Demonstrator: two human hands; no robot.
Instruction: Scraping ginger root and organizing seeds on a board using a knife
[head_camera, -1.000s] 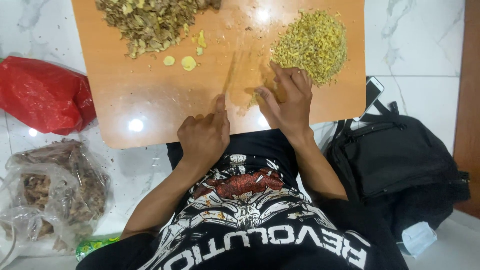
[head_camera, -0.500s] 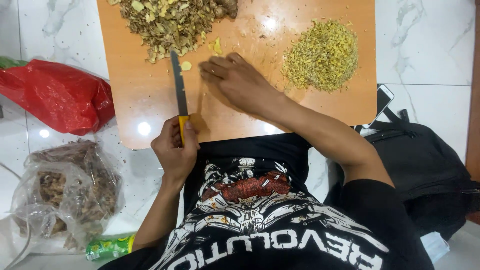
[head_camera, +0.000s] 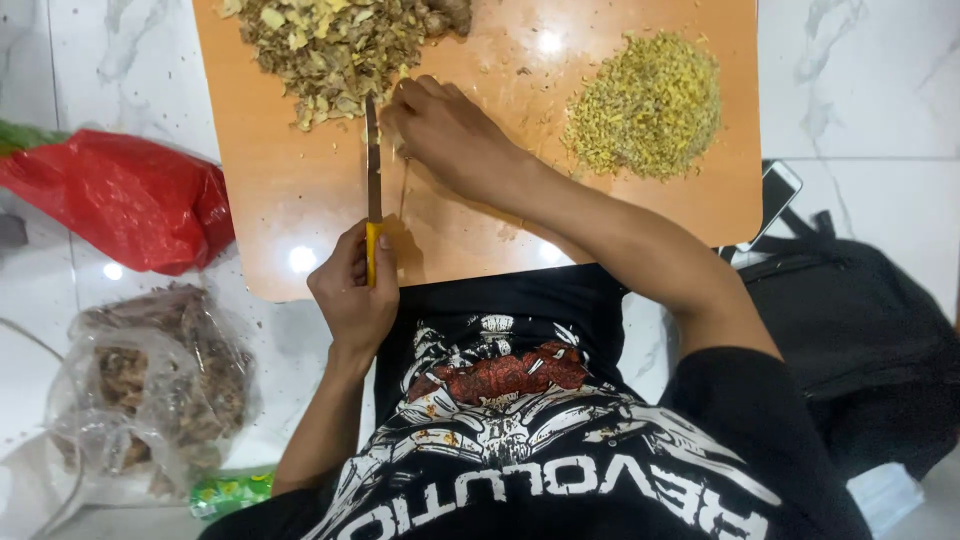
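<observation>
Head view, looking down on an orange cutting board (head_camera: 300, 230) laid on a white marble floor (head_camera: 860, 80). Left hand (head_camera: 352, 290) closed around the yellow handle of a knife (head_camera: 373, 165), blade pointing away from the body, tip at the near edge of the coarse pile (head_camera: 340, 45) of brownish-yellow chopped pieces at the board's far left. Right hand (head_camera: 450, 130) reaches across, fingers curled narrow and pinched at pieces just beside the blade, touching the pile's edge; exactly what it grips I cannot tell. Fine yellow mince (head_camera: 645, 105) sits heaped at the far right of the board, well apart from the coarse pile. Off the board: red plastic bag (head_camera: 120, 200) to the left, clear bag of dark dried bits (head_camera: 150, 380) nearer the body, black backpack (head_camera: 860, 340) to the right, phone (head_camera: 775, 195) tucked at the board's right edge. Judgement: feeding step of a chopping pass, material being drawn under the blade. Next move calls for fingertips tucked clear before the blade comes down
</observation>
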